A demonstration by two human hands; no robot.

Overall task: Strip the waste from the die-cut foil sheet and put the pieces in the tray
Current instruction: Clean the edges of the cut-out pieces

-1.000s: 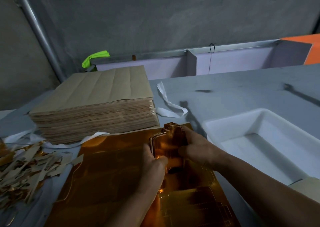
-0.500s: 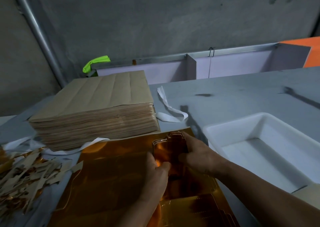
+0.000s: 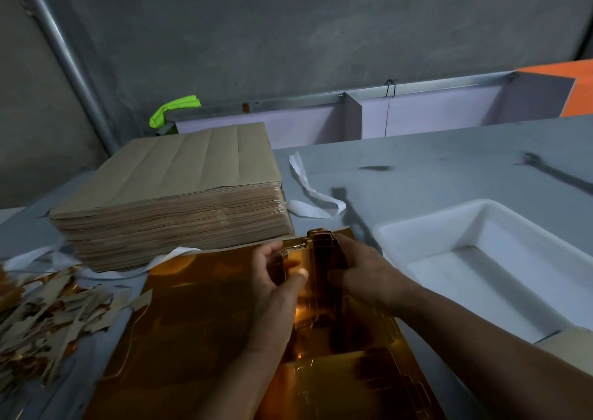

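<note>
A shiny gold die-cut foil sheet (image 3: 199,317) lies flat on the grey table in front of me. Above its far right part I hold a small stack of gold die-cut pieces (image 3: 322,252) upright between both hands. My left hand (image 3: 276,281) grips the stack's left side, thumb across its front. My right hand (image 3: 362,272) grips its right edge with curled fingers. A white tray (image 3: 417,227) sits to the right, its bottom bare where it shows.
A thick stack of brown sheets (image 3: 179,191) stands at the back left. A heap of torn waste strips (image 3: 41,320) lies at the left edge. White paper bands (image 3: 308,191) lie behind the foil. White partitions (image 3: 433,111) line the back wall.
Both hands have stayed on the stack of pieces. My left thumb has shifted slightly across its front. The view has tilted a little.
</note>
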